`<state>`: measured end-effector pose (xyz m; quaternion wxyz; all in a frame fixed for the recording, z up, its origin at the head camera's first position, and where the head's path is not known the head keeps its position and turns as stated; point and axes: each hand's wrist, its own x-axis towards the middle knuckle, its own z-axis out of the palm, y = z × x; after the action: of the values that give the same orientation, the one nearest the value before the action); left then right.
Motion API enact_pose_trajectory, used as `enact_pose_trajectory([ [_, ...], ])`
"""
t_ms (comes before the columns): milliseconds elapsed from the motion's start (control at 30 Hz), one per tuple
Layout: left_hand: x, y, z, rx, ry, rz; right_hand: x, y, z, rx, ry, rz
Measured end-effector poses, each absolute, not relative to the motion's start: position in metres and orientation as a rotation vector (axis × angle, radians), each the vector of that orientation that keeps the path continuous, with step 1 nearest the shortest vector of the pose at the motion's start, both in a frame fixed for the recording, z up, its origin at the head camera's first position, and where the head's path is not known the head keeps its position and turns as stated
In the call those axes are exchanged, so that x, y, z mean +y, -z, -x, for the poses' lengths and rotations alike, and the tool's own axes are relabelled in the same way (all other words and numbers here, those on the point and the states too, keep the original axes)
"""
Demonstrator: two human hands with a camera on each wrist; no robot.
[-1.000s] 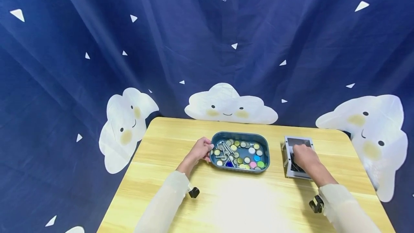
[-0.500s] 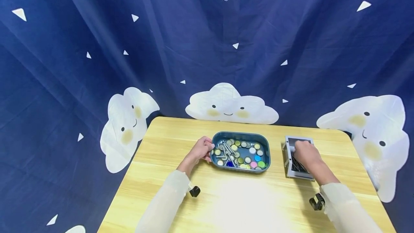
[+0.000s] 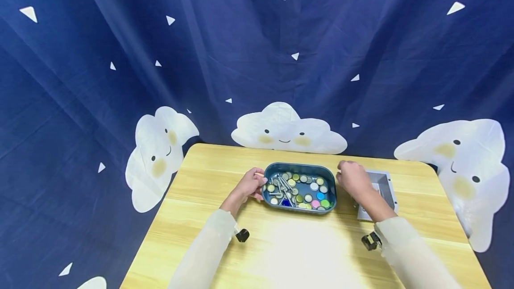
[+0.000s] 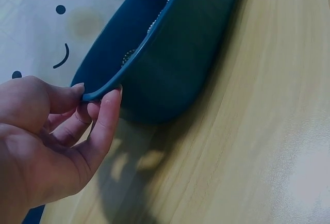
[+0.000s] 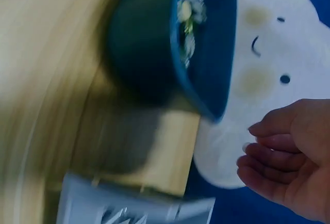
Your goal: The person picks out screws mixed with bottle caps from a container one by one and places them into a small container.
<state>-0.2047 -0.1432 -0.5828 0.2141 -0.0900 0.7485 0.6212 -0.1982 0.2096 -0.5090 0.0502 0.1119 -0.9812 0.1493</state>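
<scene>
My left hand (image 3: 250, 185) pinches the left rim of a dark teal oblong tub (image 3: 299, 211), thumb inside and fingers outside, as the left wrist view (image 4: 56, 141) shows. Bottle caps (image 3: 314, 187) in gold, white, pink, green and blue lie across its bottom. Silver screws (image 3: 283, 184) are heaped at its left end. Over the gap between tub and a grey box, my right hand (image 3: 354, 179) hangs with loosely curled fingers. Nothing shows between those fingers in the right wrist view (image 5: 283, 157). My right forearm covers part of the grey box (image 3: 391, 191); shiny pieces show inside it.
Both the tub and the box stand on a light wooden table (image 3: 209, 182). Behind the table hangs a dark blue curtain (image 3: 201, 57) with white clouds. Each sleeve carries a small black camera mount at the wrist.
My right hand has come out of the grey box and moved left toward the tub's right end. The left hand keeps its hold on the tub's rim.
</scene>
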Motion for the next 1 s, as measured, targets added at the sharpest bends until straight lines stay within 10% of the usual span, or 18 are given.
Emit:
enact_pose_trajectory([
  [1000, -0.147, 0.586, 0.208, 2.004, -1.810, 0.251, 0.071, 0.568, 0.199, -3.237, -0.744, -0.609],
])
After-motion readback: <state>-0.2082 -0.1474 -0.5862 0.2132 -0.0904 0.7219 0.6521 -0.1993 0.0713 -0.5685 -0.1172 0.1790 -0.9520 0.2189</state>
